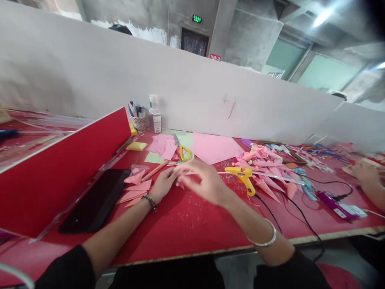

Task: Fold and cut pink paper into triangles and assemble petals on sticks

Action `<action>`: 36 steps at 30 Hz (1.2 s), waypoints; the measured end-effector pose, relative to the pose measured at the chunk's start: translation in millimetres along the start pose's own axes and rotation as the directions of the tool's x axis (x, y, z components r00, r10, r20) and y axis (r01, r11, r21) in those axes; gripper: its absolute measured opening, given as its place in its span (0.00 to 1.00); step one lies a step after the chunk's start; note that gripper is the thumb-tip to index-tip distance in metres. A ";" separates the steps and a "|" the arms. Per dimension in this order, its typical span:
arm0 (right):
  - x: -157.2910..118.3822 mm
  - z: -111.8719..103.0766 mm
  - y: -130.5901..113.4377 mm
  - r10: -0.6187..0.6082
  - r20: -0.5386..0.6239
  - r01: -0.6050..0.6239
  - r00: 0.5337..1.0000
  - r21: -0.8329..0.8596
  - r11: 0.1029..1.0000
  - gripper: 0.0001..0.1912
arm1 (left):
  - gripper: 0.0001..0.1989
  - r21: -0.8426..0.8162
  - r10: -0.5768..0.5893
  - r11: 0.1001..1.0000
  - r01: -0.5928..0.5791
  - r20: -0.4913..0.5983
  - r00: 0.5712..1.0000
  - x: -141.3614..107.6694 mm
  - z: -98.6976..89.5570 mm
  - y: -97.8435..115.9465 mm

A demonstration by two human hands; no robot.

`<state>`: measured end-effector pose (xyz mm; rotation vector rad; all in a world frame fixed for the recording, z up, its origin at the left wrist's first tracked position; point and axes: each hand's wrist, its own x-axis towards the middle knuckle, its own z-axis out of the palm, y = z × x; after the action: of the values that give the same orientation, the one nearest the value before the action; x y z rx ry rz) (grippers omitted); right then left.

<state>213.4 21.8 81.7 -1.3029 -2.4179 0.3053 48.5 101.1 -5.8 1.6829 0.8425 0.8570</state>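
Near the table's middle, my left hand [165, 183] is closed, fingertips pinched at the left end of a thin pale stick [221, 172]. My right hand [204, 180] is smeared by motion and reaches across the stick to the left fingertips; its grip is unclear. Under the right fingers shows a small pink piece [181, 185], partly hidden. The stick's right end meets the front of a yellow glue gun [240, 172], which lies with a clear glue stick in its back. Pink paper pieces [140, 186] and a wooden rod [155, 170] lie beside my left hand.
Yellow-handled scissors [185, 153] rest on pink sheets [215, 147] at the back. Pink paper cones [266, 160] are heaped right. A black phone-like slab [96, 200] lies left, by a red divider [69, 168]. Cables cross the front right, near another person's hand [365, 172].
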 end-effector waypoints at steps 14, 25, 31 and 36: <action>5.7 66.3 44.4 0.211 -0.103 -0.208 0.972 0.045 0.977 0.13 | 0.14 -0.180 -0.094 0.978 0.103 0.058 0.994 -4.4 -1.0 6.1; 0.8 61.3 50.9 0.187 -0.017 -0.181 0.982 0.176 0.968 0.16 | 0.16 0.316 0.057 0.941 -0.122 0.208 0.977 -4.5 -8.8 4.8; -0.4 66.6 54.0 0.108 -0.042 -0.088 0.993 0.337 0.938 0.16 | 0.17 0.553 0.114 0.788 -0.273 0.303 0.946 -6.9 -14.7 12.3; -1.9 67.9 54.2 0.047 -0.118 -0.026 0.992 0.173 0.985 0.15 | 0.18 0.183 -0.087 0.983 0.016 0.386 0.918 -6.3 -14.1 12.3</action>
<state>226.5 49.0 0.3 -1.2530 -2.2167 0.4211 34.8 99.5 8.4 1.8955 0.6937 0.3912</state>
